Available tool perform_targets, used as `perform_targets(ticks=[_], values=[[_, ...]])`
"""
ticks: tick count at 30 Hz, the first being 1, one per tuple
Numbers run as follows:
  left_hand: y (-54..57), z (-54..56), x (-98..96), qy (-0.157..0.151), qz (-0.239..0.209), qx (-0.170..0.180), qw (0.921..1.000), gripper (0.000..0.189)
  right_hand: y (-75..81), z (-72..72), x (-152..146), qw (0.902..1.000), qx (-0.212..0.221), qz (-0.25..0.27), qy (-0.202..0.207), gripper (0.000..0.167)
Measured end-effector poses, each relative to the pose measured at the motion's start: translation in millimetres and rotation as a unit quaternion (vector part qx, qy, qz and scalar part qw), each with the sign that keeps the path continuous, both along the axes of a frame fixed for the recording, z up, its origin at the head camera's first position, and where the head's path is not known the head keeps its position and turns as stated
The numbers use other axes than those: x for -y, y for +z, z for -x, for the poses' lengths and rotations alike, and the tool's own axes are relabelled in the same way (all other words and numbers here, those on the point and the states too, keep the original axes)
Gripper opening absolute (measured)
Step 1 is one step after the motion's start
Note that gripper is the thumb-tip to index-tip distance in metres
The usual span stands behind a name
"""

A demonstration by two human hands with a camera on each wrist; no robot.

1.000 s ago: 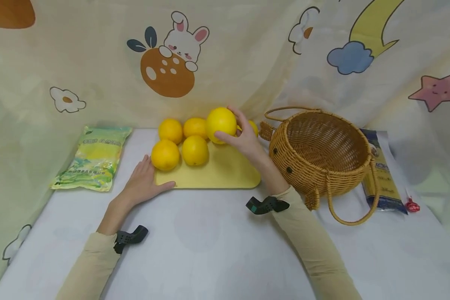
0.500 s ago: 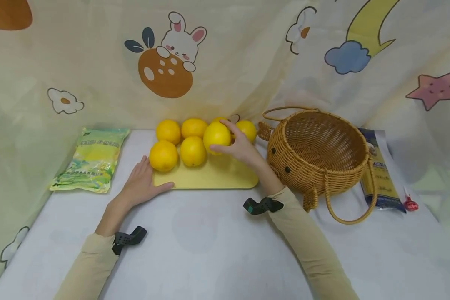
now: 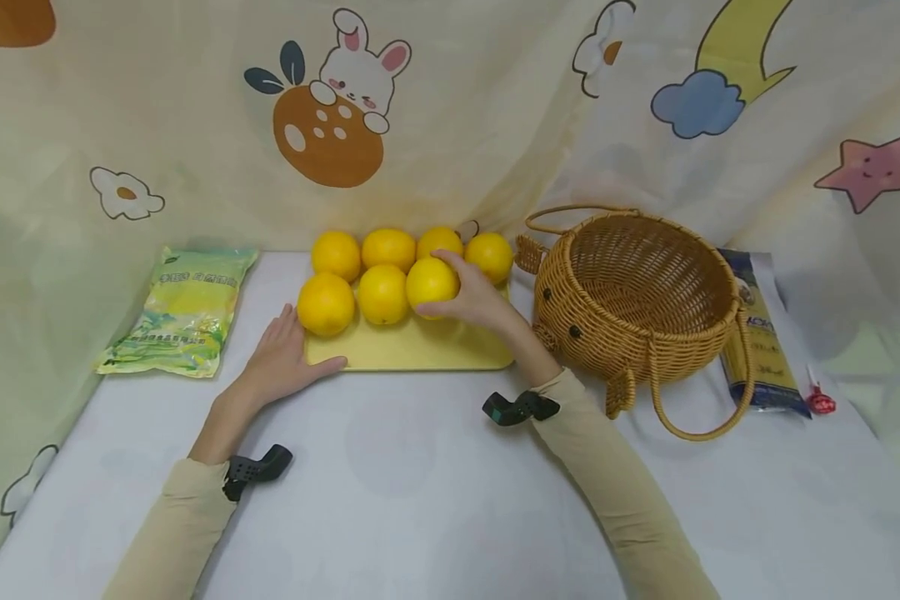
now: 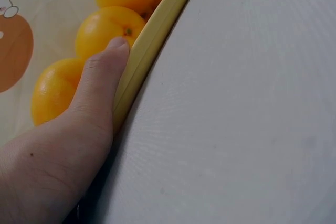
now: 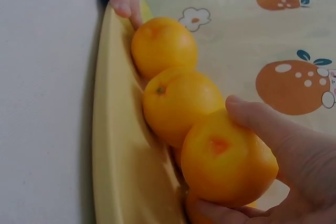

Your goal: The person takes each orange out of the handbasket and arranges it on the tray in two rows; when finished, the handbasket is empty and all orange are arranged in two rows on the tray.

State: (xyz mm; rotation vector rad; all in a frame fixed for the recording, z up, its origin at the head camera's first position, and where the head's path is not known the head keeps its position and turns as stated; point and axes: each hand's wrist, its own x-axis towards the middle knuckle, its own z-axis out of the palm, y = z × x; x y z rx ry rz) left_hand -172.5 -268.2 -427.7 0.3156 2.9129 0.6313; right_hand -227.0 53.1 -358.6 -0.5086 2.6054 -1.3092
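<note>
In the head view my right hand (image 3: pixel 483 296) grips an orange (image 3: pixel 431 287) between thumb and fingers, in the front row on the yellow tray (image 3: pixel 412 354). The right wrist view has this orange (image 5: pixel 228 158) close up, beside another orange (image 5: pixel 181 103); whether it bears on the tray is hard to tell. Several more oranges stand in a back row and at the front left, such as the leftmost front orange (image 3: pixel 326 304). My left hand (image 3: pixel 277 358) rests at the tray's front left corner, fingers extended along the side and thumb (image 4: pixel 102 74) over the front rim.
A wicker basket (image 3: pixel 630 350) with looped handles stands right of the tray. Behind it lies a blue and gold packet (image 3: pixel 768 358), with a small red wrapped item (image 3: pixel 821 402) alongside. A green and yellow bag (image 3: pixel 183 312) lies at the left. A printed curtain hangs behind.
My right hand has brought its orange down and slightly toward me, from above the back row to the front row beside the other oranges. The left hand stays at the tray corner.
</note>
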Motion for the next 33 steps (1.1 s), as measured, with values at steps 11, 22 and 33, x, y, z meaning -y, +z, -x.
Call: perform_targets(ticks=[11, 22, 33], values=[[-1.9, -5.4, 0.2, 0.003, 0.001, 0.006, 1.0, 0.119, -17.3, 0.4, 4.8, 0.9998, -0.011, -0.006, 0.015, 0.094], [-7.8, -2.7, -2.1, 0.003, -0.002, 0.005, 1.0, 0.117, -29.0, 1.2, 3.5, 0.9998, -0.014, -0.012, 0.005, 0.092], [5.7, -4.9, 12.9, 0.069, -0.164, 0.053, 0.9825, 0.11, -19.5, -3.8, 4.2, 0.9969, -0.026, -0.073, 0.011, 0.082]])
